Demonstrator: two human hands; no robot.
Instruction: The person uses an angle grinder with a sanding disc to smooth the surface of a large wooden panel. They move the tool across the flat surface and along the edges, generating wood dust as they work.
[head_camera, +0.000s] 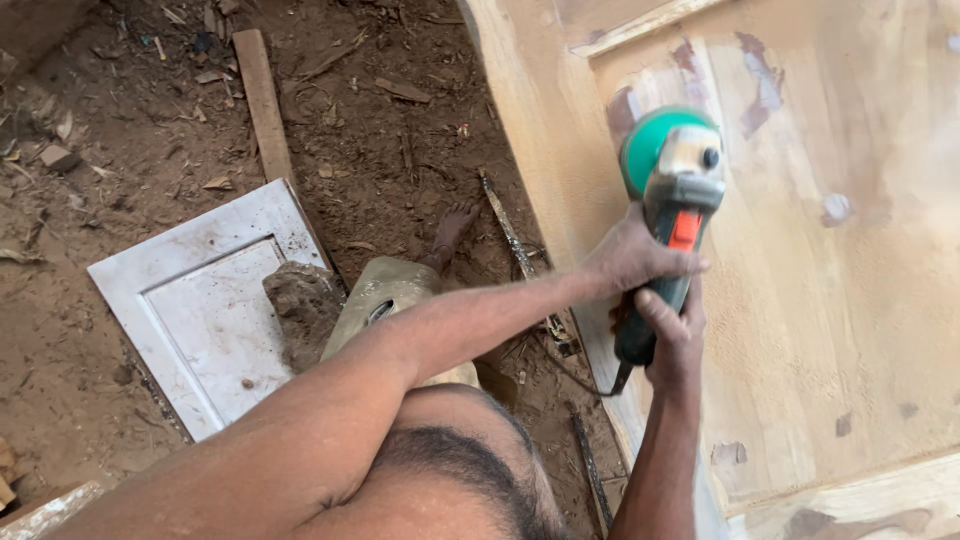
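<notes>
Both hands grip the angle grinder (672, 205) — left hand (632, 258) clenched over its body, right hand (675, 335) wrapped round the rear handle — above the wooden door panel (830, 300).

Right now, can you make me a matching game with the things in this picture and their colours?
Things:
1. Grinder guard
2. Grinder switch
3. Small panel on the ground
4. Big wooden door

Colours:
A. white
B. pale tan
C. green
D. orange

Both hands, left hand and right hand, grip the grinder.

Pairs: 1-C, 2-D, 3-A, 4-B
</notes>
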